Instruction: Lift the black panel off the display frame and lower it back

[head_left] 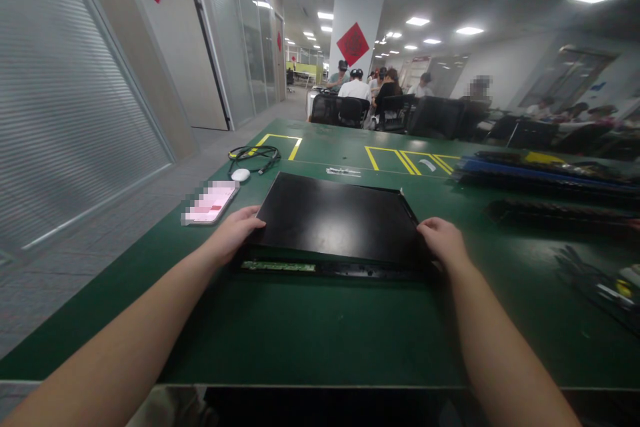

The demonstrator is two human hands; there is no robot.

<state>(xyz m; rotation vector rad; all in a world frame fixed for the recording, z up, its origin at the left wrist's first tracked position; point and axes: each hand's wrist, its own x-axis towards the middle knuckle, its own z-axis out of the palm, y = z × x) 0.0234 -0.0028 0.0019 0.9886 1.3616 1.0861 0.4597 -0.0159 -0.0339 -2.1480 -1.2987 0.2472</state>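
Note:
A flat black display panel (337, 217) spans the space between my two hands. My left hand (239, 230) grips its left edge, the thumb on top and the fingers mostly hidden beneath. At the opposite edge, my right hand (444, 238) pinches the panel near its lower right corner. Below the panel lies a black frame (370, 272), and a green circuit board strip (279, 267) shows along its near side. The panel's near edge sits apart from that strip; whether its far edge rests in the frame I cannot tell.
Left of the panel lie a phone (213, 203), a white mouse (241, 175) and a coiled black cable (255, 157). Behind it are small pale strips (343, 172) on the green table (310, 333). Dark stacked parts (540, 177) and cables (600, 287) lie right. Several people sit beyond.

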